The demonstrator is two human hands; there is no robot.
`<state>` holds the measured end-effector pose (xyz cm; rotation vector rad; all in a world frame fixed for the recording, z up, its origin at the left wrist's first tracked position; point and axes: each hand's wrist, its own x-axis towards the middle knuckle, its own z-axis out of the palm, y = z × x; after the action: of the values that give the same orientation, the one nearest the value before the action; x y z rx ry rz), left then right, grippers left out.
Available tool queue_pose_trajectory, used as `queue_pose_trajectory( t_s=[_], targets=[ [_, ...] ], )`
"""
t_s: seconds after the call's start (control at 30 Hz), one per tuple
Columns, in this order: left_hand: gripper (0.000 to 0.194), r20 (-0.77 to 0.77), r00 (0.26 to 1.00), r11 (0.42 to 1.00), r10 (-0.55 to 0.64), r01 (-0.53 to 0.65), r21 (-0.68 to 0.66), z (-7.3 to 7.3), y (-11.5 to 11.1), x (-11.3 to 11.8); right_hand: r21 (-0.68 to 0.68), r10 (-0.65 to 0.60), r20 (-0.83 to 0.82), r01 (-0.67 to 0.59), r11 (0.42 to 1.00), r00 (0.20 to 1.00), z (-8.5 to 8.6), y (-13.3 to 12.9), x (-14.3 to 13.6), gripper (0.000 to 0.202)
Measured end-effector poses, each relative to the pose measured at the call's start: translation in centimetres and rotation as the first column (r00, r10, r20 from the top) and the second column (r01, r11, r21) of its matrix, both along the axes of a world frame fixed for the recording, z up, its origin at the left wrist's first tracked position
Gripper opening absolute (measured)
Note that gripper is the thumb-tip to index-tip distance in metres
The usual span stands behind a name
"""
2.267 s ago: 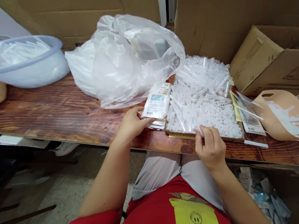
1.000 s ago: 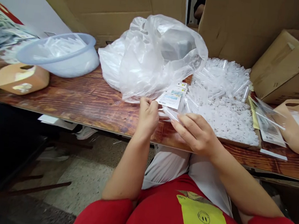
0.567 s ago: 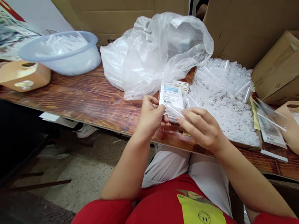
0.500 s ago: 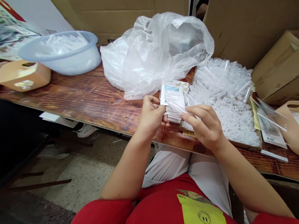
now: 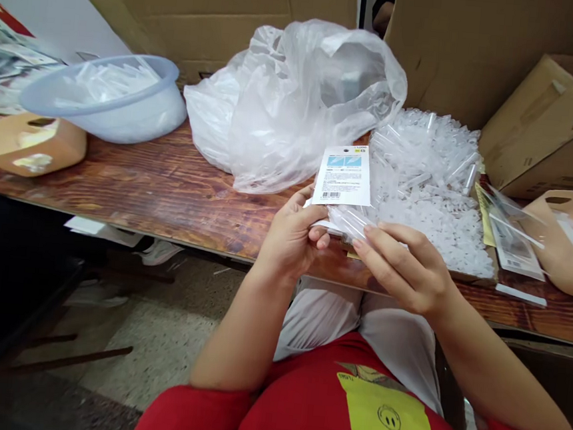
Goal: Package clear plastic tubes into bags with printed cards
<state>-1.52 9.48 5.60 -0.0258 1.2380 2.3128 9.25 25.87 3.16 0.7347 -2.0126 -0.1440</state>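
My left hand (image 5: 297, 233) is closed, pinching the lower left edge of a white printed card (image 5: 345, 173) with blue pictures and a barcode. Thin, flat white edges show beneath the card, by my left fingertips. From the right, my right hand (image 5: 407, 262) holds clear plastic tubes (image 5: 351, 222) between thumb and fingers, their far ends at the card's lower edge. Whether the tubes are inside a clear sleeve I cannot tell. Just beyond my right hand, a shallow carton holds many clear tubes and small translucent pieces (image 5: 436, 221).
A crumpled plastic bag (image 5: 275, 113) stands behind my hands on the wooden table (image 5: 193, 193). To the left are a blue basin (image 5: 125, 110) of tubes and a tan basket (image 5: 51, 147). Another tan basket (image 5: 559, 245), clear packets (image 5: 514, 248) and a cardboard box (image 5: 535, 130) are right.
The printed card has come up larger and nearer in my left hand, covering the stack behind it. My right hand has shifted slightly right and toward me with the tubes.
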Motion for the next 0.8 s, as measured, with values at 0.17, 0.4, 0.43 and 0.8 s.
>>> queue_pose_trajectory(
  t_s=[0.17,0.4,0.43,0.8],
  targets=[
    [0.044,-0.084,0.987,0.99,-0.136,0.139,0.031,0.7,0.8,1.9,0.097,-0.112,0.082,0.104,0.99,0.99,2.0,1.2,4.3,0.032],
    [0.037,-0.065,0.851,0.852,-0.521,0.523,0.016,0.3,5.0,5.9,0.015,-0.383,0.131,0.385,0.923,0.914,2.0,2.2,7.9,0.044],
    [0.035,-0.04,0.83,0.829,-0.557,0.558,0.029,0.2,5.6,6.3,-0.046,-0.397,0.169,0.41,0.911,0.902,2.0,2.3,8.2,0.048],
    [0.017,0.387,0.643,0.706,-0.661,0.707,0.032,1.4,11.0,7.4,-0.649,-0.041,0.575,0.485,0.586,0.817,1.4,8.8,13.3,0.059]
  ],
)
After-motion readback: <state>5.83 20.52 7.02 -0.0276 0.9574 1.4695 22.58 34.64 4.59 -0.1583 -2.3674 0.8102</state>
